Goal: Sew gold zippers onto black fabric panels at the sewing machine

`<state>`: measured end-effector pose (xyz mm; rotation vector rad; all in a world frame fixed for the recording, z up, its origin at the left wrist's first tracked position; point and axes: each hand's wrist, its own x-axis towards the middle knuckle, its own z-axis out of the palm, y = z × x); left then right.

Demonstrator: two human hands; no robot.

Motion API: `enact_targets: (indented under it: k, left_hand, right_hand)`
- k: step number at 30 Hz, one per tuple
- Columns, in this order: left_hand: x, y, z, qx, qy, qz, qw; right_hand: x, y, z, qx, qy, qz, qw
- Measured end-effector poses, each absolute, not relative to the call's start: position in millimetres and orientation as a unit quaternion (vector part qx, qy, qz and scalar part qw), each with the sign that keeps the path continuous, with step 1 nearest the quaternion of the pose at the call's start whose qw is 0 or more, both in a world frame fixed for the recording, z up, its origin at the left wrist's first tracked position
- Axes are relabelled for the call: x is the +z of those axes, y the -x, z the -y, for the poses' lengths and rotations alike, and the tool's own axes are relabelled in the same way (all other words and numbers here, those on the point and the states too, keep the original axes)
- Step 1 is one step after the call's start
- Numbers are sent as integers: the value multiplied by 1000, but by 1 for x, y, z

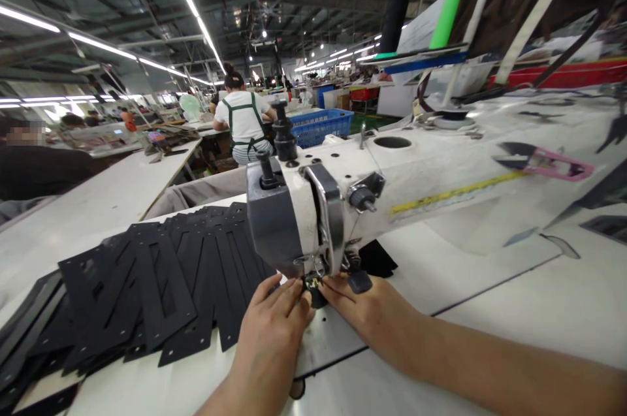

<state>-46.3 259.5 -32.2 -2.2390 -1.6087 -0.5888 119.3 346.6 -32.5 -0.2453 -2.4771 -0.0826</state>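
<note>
In the head view, my left hand (272,331) and my right hand (369,308) meet at the needle area of a white sewing machine (304,207). Between their fingertips lies a small black piece (318,299), on the machine bed under the presser foot. The left fingers are bent and held together at the piece's left side. On its right side, my right fingertips press close by, partly behind a dark lever (360,281). More flat black material (377,259) shows behind the foot; whether it joins the small piece cannot be seen.
Black cut panels (161,279) with slots and holes are piled to the left. Pink-handled snips (558,164) and a yellow measuring tape (455,194) are on the machine arm. Thread cones (447,16) stand above. Beyond are a blue crate (321,127) and a co-worker (242,115).
</note>
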Motion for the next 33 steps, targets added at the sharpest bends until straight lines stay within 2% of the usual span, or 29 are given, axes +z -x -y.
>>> enact_targets:
  k: [13, 19, 27, 29, 33]
  left_hand:
    - [-34, 48, -262, -236, 779, 565, 135]
    - [-35, 49, -264, -283, 763, 563, 143]
    - [-32, 49, -265, -256, 765, 573, 145]
    - [-27, 49, -263, -254, 761, 580, 143]
    - [-17, 37, -250, -246, 765, 581, 128]
  right_hand:
    - [-55, -114, -355, 32, 130, 954, 268]
    - [-49, -114, -357, 39, 132, 954, 268]
    - [-34, -116, -357, 67, 135, 954, 257]
    - [-25, -127, -364, 43, 150, 955, 254]
    - [-19, -155, -362, -99, 228, 948, 201]
